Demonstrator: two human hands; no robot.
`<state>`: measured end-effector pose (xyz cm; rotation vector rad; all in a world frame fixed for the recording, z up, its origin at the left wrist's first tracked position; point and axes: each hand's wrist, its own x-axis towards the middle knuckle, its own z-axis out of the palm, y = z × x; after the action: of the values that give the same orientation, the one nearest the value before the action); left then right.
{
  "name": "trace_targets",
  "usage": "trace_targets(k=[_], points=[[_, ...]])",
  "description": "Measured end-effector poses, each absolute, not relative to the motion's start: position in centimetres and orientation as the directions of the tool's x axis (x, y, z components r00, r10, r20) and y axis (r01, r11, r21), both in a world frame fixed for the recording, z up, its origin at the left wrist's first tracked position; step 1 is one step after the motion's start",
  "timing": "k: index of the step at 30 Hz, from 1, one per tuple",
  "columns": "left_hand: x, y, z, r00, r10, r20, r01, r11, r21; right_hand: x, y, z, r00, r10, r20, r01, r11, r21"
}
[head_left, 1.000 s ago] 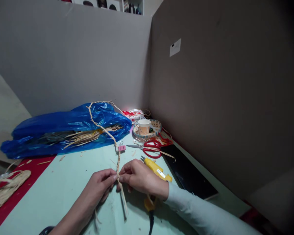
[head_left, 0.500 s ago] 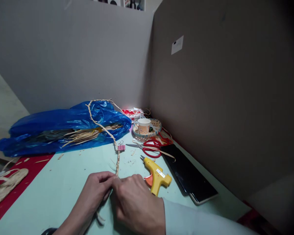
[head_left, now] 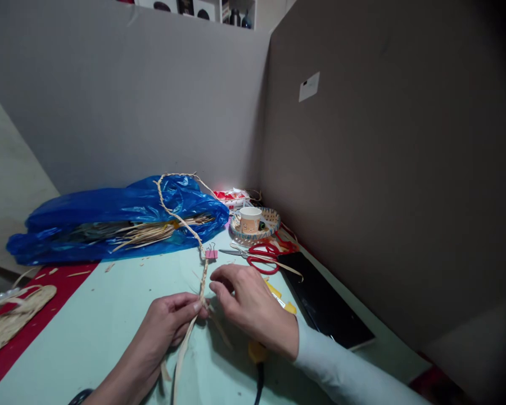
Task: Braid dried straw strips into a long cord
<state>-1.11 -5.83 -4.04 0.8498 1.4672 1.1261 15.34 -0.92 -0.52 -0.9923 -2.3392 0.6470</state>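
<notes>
A thin braid of straw-coloured plant fibre (head_left: 203,277) runs from the far side of the table toward me, and a pink binder clip (head_left: 211,254) sits at it. My left hand (head_left: 172,320) pinches the braid's near end between thumb and fingers. Loose flat strands (head_left: 183,354) hang below that pinch. Just right of the braid, my right hand (head_left: 253,306) is lifted with thumb and fingers curved but apart, holding nothing I can see. It covers much of a yellow glue gun (head_left: 257,352), whose black cord trails toward me.
Red-handled scissors (head_left: 263,264) and a black tablet-like slab (head_left: 324,304) lie to the right. Behind are a paper cup (head_left: 250,219) in a woven basket (head_left: 272,222) and a blue plastic bag (head_left: 88,208) with fibre bundles. A woven sandal (head_left: 21,318) lies left. Grey panels enclose the back and right.
My right hand has let go of the braid end and moved up and right, over the glue gun. The loose strands now show. My left hand still pinches the braid. The view has shifted slightly.
</notes>
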Motion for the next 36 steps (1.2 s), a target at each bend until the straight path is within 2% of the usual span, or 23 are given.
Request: trace_targets(k=[4,7,10,13,16,23,27,32,36], points=[[-0.8,-5.8,-3.2,-0.169,0.936,-0.310,-0.116,0.294,0.949,14.7,-0.2,-1.7,-0.666,0.744,0.051,0.400,0.414,-0.818],[-0.9,-5.7,-2.8,-0.150,0.973,-0.176,0.047,0.185,0.982,13.8,-0.4,-2.2,-0.667,0.744,-0.034,0.404,0.323,-0.856],[-1.0,-5.7,-2.6,-0.124,0.990,-0.066,0.246,0.095,0.964,13.6,-0.4,-2.0,-0.654,0.757,0.006,0.430,0.379,-0.820],[-1.1,-5.9,-2.5,-0.130,0.991,-0.026,0.417,0.078,0.906,13.9,-0.3,-1.7,-0.665,0.743,0.075,0.402,0.441,-0.802],[-1.0,-6.2,-2.2,-0.147,0.989,-0.010,0.530,0.087,0.843,14.0,-0.1,-2.0,-0.659,0.746,0.103,0.352,0.426,-0.833],[-0.6,-6.7,-1.6,-0.147,0.989,-0.002,0.612,0.092,0.785,13.5,-0.2,-3.3,-0.619,0.784,0.049,0.210,0.226,-0.951],[-0.5,-6.8,-1.0,-0.171,0.985,0.032,0.640,0.086,0.764,13.5,-0.3,-2.9,-0.584,0.811,0.016,0.270,0.213,-0.939],[-0.3,-7.1,-0.7,-0.257,0.964,0.063,0.644,0.122,0.755,13.6,-0.4,-3.0,-0.597,0.801,0.050,0.267,0.257,-0.929],[0.8,-7.9,-2.0,-0.236,0.954,0.186,0.688,0.029,0.725,13.6,-0.4,-3.3,-0.628,0.777,0.048,0.149,0.180,-0.972]])
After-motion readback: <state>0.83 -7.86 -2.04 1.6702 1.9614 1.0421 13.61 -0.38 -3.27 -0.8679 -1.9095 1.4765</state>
